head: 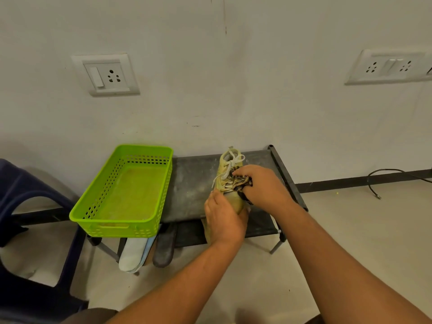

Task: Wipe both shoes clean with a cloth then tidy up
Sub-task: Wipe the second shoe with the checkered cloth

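A yellowish lace-up shoe (228, 167) with white laces lies on the top shelf of a low dark rack (191, 183), its toe toward me. My left hand (224, 218) grips the shoe's toe end and covers it. My right hand (264, 185) presses a dark patterned cloth (242, 183) against the shoe's laced upper. A second shoe of the pair is not visible.
A bright green plastic basket (126, 192), with nothing in it, stands on the rack's left end. Flat soles or sandals (145, 251) stick out from the lower shelf. A dark blue plastic chair (28, 230) is at left. A black cable (392, 176) lies on the floor at right.
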